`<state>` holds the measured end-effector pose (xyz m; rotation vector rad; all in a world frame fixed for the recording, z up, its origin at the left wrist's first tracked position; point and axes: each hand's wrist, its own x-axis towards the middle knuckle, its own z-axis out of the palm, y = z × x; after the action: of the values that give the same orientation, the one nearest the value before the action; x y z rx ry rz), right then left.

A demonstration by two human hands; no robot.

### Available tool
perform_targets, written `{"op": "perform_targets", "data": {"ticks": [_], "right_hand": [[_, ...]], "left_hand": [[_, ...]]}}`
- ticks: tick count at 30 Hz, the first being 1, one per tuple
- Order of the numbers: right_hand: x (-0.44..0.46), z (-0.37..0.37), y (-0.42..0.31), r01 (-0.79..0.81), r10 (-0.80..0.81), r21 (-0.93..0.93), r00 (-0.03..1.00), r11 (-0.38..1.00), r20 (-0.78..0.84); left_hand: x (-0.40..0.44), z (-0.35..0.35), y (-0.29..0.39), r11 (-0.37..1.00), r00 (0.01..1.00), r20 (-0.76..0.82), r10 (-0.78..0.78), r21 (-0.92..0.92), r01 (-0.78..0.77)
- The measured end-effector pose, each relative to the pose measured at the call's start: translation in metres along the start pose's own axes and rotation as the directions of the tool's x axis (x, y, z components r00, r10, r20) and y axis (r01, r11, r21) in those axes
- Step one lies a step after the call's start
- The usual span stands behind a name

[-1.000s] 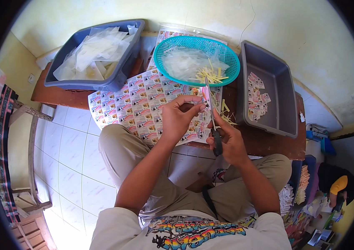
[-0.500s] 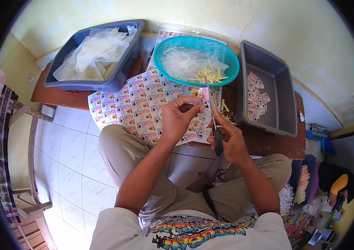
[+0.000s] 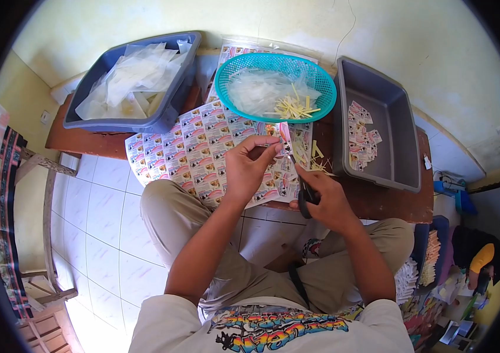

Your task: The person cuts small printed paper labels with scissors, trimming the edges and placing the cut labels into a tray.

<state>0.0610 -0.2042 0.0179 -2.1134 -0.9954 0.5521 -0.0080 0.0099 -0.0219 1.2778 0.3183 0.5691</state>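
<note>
Scissors [image 3: 304, 197] near edge of label [image 3: 284, 134]

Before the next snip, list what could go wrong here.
The scissors are close to the left hand, so a slip might nick a fingertip. The blades could stray into the print on the small label. If dropped, that label might land among the yellow strips in the turquoise basket.

Basket [image 3: 276, 113] sits between left tub [image 3: 167, 120] and right tray [image 3: 400, 135].
</note>
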Motion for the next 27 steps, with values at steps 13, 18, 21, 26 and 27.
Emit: {"op": "perform_targets", "data": {"ticks": [13,18,21,26,27], "right_hand": [[0.014,0.019,0.039,0.006,-0.013,-0.351,1.000,0.936,-0.020],[0.018,0.021,0.031,-0.039,0.043,-0.411,0.999,0.911,0.000],[0.021,0.020,0.026,-0.056,0.078,-0.453,0.997,0.890,0.030],[0.021,0.027,0.023,-0.050,0.069,-0.525,0.997,0.850,0.017],[0.021,0.027,0.021,-0.052,0.069,-0.524,0.998,0.850,0.014]], "left_hand": [[0.004,0.007,-0.004,0.999,0.999,0.009,0.045,0.025,-0.045],[0.005,0.005,-0.005,0.999,1.000,0.021,0.000,0.048,-0.001],[0.005,0.006,-0.004,0.998,1.000,0.019,-0.019,0.059,0.018],[0.006,0.007,-0.006,0.998,0.999,0.015,-0.028,0.060,0.027],[0.005,0.008,-0.006,0.998,1.000,0.011,-0.029,0.064,0.028]]}}
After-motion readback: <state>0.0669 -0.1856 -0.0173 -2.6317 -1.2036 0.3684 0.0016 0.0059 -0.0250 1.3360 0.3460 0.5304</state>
